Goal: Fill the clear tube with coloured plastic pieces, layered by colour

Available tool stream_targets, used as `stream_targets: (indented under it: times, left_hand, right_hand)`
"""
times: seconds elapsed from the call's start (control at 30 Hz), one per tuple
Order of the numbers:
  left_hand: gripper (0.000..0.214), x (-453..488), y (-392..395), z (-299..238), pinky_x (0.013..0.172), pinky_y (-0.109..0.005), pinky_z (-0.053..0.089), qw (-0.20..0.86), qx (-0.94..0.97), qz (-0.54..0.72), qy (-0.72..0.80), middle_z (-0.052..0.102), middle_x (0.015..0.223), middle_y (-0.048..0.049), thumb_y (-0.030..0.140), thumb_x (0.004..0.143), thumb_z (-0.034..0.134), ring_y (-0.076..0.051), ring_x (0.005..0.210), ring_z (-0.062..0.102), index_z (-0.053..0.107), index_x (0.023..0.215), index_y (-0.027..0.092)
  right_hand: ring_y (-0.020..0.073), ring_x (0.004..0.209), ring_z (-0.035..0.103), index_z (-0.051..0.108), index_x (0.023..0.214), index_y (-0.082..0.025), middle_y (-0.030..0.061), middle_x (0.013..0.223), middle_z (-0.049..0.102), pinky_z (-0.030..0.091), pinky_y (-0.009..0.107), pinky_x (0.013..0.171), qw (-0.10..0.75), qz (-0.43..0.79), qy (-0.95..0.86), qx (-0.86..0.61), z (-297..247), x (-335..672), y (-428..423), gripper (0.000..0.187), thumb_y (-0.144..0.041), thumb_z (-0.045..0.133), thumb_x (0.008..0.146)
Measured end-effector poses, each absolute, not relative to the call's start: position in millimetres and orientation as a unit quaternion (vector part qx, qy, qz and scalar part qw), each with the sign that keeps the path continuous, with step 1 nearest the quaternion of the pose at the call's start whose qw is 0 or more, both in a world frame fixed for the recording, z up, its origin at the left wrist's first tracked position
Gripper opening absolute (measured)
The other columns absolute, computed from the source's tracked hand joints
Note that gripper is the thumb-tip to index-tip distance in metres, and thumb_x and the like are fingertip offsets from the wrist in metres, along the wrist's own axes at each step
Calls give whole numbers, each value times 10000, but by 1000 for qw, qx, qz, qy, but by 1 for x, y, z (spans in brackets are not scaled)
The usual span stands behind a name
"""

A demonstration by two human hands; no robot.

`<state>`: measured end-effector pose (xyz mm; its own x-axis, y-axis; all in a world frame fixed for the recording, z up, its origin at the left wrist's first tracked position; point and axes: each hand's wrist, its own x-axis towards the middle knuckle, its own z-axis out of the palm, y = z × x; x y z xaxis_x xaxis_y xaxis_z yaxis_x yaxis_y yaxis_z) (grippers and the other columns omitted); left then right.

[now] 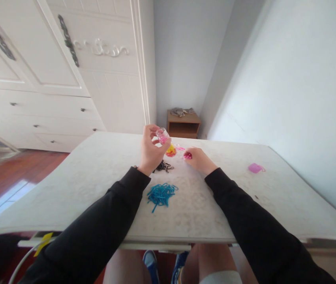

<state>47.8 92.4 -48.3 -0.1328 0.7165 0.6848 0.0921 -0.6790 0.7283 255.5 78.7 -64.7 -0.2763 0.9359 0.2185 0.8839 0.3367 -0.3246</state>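
One small clear jar (162, 135), pink inside, sits just above the middle of the frame, lifted off the table and tilted to the right. The left hand (150, 152) holds it: thumb and fingertips are closed around its sides, with the jar at the very tips rather than in the palm. Just right of the jar and lower, the right hand (196, 159) rests on the white table top (96, 177). Its fingers are drawn narrow about one small clump of bright pink elastic bands (187, 156); whether they truly pinch it is hard to tell at this size. Between the two hands lies one yellow and red lump (171, 150), too small to name. Below the left hand lies one loose pile of black elastic bands (163, 167). Lower, at mid-frame, is one pile of blue elastic bands (161, 194). One round pink lid (256, 168) lies well apart at the right. One wooden bedside cabinet (183, 123) stands beyond the table, at upper centre.
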Motion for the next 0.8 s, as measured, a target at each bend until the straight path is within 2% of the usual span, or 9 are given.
stream_targets:
  times: [0.13, 0.3, 0.43, 0.5, 0.63, 0.8]
  left_hand:
    - [430, 48, 91, -48, 683, -221, 587, 226, 628, 665, 336, 627, 1027, -6, 186, 761, 746, -132, 910, 679, 486, 1098, 247]
    - [564, 47, 92, -51, 732, -260, 603, 214, 644, 654, 335, 692, 1033, -7, 168, 753, 763, -161, 960, 717, 448, 1209, 271]
    - [582, 47, 92, -52, 795, -301, 607, 195, 671, 638, 323, 740, 1023, -8, 133, 724, 783, -170, 958, 729, 487, 1210, 255]
    - [514, 47, 90, -52, 835, -328, 606, 179, 693, 620, 321, 760, 1043, -26, 115, 723, 776, -180, 961, 735, 548, 1168, 231]
    - [344, 45, 87, -51, 915, -378, 598, 146, 748, 561, 324, 773, 1120, -69, 61, 725, 743, -212, 1000, 740, 683, 1038, 191]
    - [418, 45, 87, -55, 945, -373, 605, 125, 782, 521, 319, 768, 1105, -62, -4, 716, 718, -205, 1009, 737, 750, 1081, 196]
  right_hand:
    - [189, 718, 639, 766, 790, -163, 66, 761, 752, 437, 292, 703, 203, 80, -790, -573, -65, 253, 78, 176, -49, 632, 789]
    - [164, 678, 626, 736, 763, -171, 35, 711, 726, 443, 284, 684, 248, 108, -777, -568, -66, 254, 79, 191, -16, 629, 734]
    - [148, 648, 618, 691, 749, -183, 5, 681, 689, 463, 281, 647, 343, 188, -733, -556, -63, 261, 83, 75, -110, 670, 753]
    - [150, 654, 627, 674, 765, -191, 2, 698, 691, 487, 291, 648, 412, 243, -706, -523, -58, 264, 84, 38, -201, 710, 757]
    - [159, 686, 651, 654, 814, -205, 15, 751, 717, 536, 322, 682, 518, 324, -659, -438, -45, 265, 81, 251, -375, 814, 723]
    - [146, 680, 642, 650, 806, -211, 2, 735, 706, 547, 317, 681, 524, 361, -661, -397, -33, 259, 72, 394, -508, 882, 690]
